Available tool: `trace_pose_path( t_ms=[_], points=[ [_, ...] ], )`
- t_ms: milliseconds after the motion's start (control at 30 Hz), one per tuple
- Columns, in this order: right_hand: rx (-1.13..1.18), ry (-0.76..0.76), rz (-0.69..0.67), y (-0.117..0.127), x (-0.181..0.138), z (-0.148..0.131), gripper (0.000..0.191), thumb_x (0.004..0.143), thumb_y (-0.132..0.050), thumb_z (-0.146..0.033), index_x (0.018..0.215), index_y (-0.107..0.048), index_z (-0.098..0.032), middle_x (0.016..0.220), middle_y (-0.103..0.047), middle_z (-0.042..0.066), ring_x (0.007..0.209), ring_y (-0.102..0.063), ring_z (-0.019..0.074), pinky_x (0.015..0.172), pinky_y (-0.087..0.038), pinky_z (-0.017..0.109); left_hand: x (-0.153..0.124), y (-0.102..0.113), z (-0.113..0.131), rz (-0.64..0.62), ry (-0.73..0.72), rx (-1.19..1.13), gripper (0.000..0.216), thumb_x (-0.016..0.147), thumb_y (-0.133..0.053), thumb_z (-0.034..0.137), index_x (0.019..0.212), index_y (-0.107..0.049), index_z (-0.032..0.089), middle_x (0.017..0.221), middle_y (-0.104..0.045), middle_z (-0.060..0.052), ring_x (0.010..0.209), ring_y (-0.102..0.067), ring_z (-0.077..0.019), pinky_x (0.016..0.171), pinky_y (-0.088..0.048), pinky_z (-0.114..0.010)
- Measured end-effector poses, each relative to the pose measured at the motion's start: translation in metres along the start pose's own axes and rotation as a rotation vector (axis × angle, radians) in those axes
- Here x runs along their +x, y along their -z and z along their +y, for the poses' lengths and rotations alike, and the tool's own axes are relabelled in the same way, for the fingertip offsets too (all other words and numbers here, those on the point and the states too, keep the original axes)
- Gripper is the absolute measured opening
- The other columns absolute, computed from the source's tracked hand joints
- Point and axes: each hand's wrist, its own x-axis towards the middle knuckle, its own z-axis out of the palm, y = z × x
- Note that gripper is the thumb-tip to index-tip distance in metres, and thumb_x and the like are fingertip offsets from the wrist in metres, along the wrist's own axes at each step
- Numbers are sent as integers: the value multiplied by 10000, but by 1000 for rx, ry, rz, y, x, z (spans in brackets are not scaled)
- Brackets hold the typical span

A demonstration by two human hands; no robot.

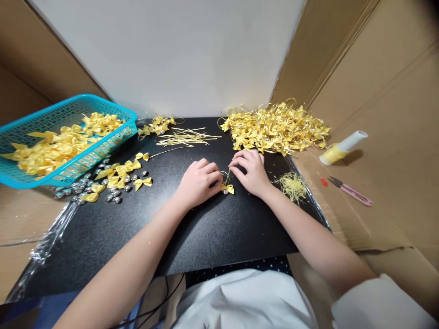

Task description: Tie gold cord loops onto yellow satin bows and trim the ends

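Observation:
A small yellow ribbon bow (pixel 227 188) with a thin gold cord loop lies on the black mat (pixel 192 228) between my hands. My left hand (pixel 198 183) is curled, its fingertips pinching the cord beside the bow. My right hand (pixel 251 171) is curled too, with its fingertips pinched on the cord just above the bow. A tiny silver bead sits under the bow.
A teal basket (pixel 65 137) of yellow ribbon bows stands at the left. Loose bows and silver beads (pixel 116 180) lie beside it. Cut gold cords (pixel 187 137) lie at the back. A heap of finished bows (pixel 277 128), cord scraps (pixel 293 185), a thread spool (pixel 341 147) and pink snips (pixel 351 191) are at the right.

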Motion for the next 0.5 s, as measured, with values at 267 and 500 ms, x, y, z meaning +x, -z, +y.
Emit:
trace_pose_path(
  t_ms=[267, 500],
  points=[
    [-9, 30, -30, 1, 0, -7, 136, 906, -566, -305, 846, -684, -271, 1036, -659, 12, 1030, -501, 234, 892, -309, 408, 2, 6, 1, 27, 239, -422, 156, 819, -549, 281, 856, -679, 203, 917, -703, -36, 855, -531, -213, 811, -419, -365],
    [9, 54, 20, -2, 1, -8, 135, 904, -575, -314, 837, -683, -268, 1020, -668, 8, 1021, -511, 224, 883, -308, 394, 8, -4, 2, -30, 300, -623, 177, 819, -612, 348, 775, -714, 210, 838, -745, -6, 765, -587, -171, 813, -416, -347]
  ],
)
